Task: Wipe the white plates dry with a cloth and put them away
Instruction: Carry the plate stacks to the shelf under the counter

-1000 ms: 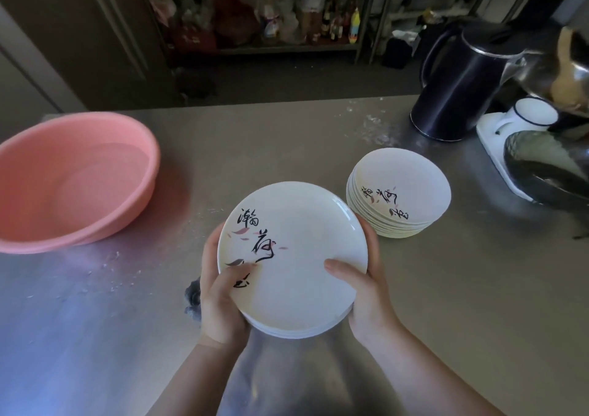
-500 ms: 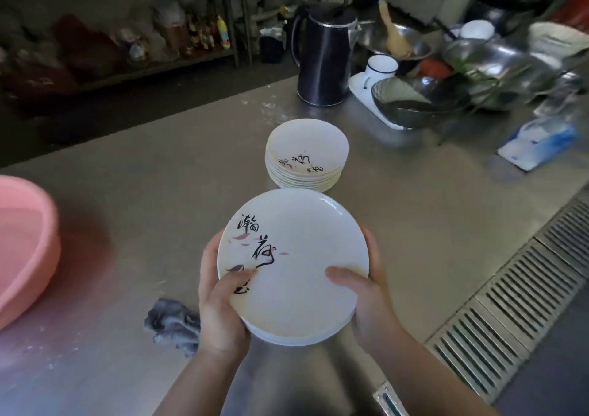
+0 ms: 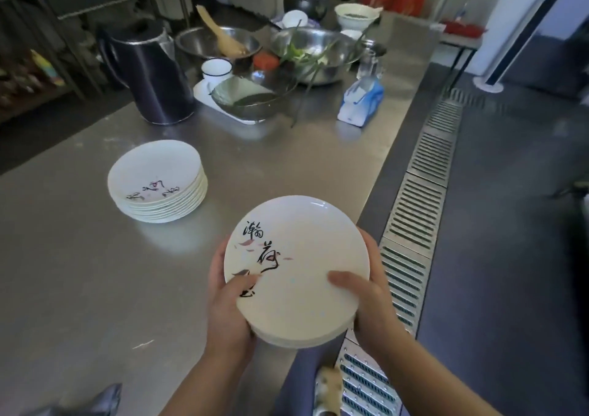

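The view has swung right since the earlier frames: the pink basin is gone from sight and the held stack of plates (image 3: 298,272) now hangs over the steel counter's (image 3: 79,272) right edge. The left hand (image 3: 228,307) and right hand (image 3: 371,300) grip it from either side, thumbs on the top plate. Further back sits a second plate stack (image 3: 157,181), then the dark kettle (image 3: 149,74) and metal bowls (image 3: 314,53)

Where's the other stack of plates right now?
In the head view, the stack of plates sits on the steel counter, left of and beyond the held plates, nearer than the black kettle.
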{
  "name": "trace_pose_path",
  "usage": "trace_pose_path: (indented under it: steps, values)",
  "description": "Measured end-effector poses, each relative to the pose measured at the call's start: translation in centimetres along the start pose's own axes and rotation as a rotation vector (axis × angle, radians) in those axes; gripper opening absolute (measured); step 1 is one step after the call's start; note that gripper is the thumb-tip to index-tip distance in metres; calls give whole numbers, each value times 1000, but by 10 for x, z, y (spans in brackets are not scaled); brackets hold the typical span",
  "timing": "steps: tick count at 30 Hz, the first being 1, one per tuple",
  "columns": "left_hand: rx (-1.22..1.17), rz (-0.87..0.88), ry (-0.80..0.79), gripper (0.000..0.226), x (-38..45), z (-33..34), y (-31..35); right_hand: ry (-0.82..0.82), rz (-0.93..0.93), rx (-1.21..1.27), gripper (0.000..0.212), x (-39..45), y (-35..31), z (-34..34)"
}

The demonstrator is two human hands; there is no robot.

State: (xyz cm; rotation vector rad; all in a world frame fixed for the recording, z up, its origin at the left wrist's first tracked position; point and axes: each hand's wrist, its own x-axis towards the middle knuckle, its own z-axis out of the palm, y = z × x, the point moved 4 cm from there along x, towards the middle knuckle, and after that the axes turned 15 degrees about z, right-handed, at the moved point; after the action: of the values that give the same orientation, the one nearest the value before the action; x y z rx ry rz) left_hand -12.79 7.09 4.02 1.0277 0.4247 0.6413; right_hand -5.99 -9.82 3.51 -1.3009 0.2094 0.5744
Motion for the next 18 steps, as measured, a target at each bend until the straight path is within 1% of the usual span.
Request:
trace_pose_path:
  steps: [3, 6, 8, 12, 14, 16, 18]
  values:
    - [18, -21, -44, 54, 3, 31, -17, 57, -24, 21, 72, 6, -12, -30]
    - [23, -37, -125, 51, 3, 69, -36, 105, -45, 62, 70, 10, -26, -65]
    - [18, -51, -150, 51, 3, 96, -48, 124, -45, 89, 71, 12, -38, -91]
    - [44, -59, -212, 56, 1, 156, -78, 178, -77, 128, 70, 21, -63, -148]
    - [53, -69, -250, 57, 1, 184, -97, 214, -104, 137, 73, 25, -75, -176]
    - [78, -75, -313, 60, 0, 212, -113, 259, -119, 153, 74, 29, -83, -202]
    - [99, -78, -381, 62, 1, 240, -128, 307, -134, 176, 69, 33, -90, -227]
